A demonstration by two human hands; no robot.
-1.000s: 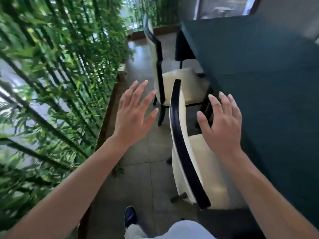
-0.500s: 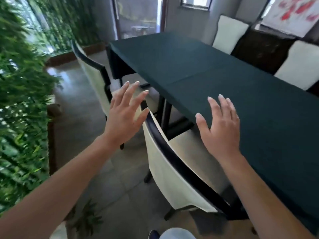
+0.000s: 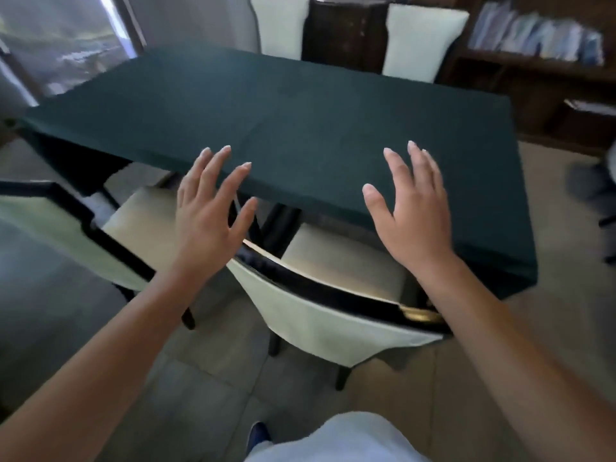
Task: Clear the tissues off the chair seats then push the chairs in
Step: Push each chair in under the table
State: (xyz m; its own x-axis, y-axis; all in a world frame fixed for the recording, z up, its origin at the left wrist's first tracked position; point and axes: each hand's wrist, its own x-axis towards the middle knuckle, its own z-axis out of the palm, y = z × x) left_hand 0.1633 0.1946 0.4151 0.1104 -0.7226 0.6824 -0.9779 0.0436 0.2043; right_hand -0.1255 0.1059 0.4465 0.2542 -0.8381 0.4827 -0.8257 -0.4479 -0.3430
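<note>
A cream chair with a black top rail (image 3: 333, 315) stands right in front of me, its seat partly under the dark green table (image 3: 300, 121). A second cream chair (image 3: 66, 235) stands to its left, its seat also reaching under the table edge. No tissue shows on either visible seat. My left hand (image 3: 206, 218) hovers open above the gap between the two chairs. My right hand (image 3: 410, 208) hovers open over the near chair's seat and the table edge. Neither hand touches a chair.
Two more cream chairs (image 3: 423, 38) stand at the table's far side against a dark cabinet. A bookshelf with papers (image 3: 540, 31) fills the right back. A dark object (image 3: 596, 191) lies on the floor at the right. My knee and blue shoe (image 3: 260, 431) are at the bottom.
My view has swung right from the bamboo wall to face the table squarely. Both hands stay open and raised, now spread wider apart over the near chair.
</note>
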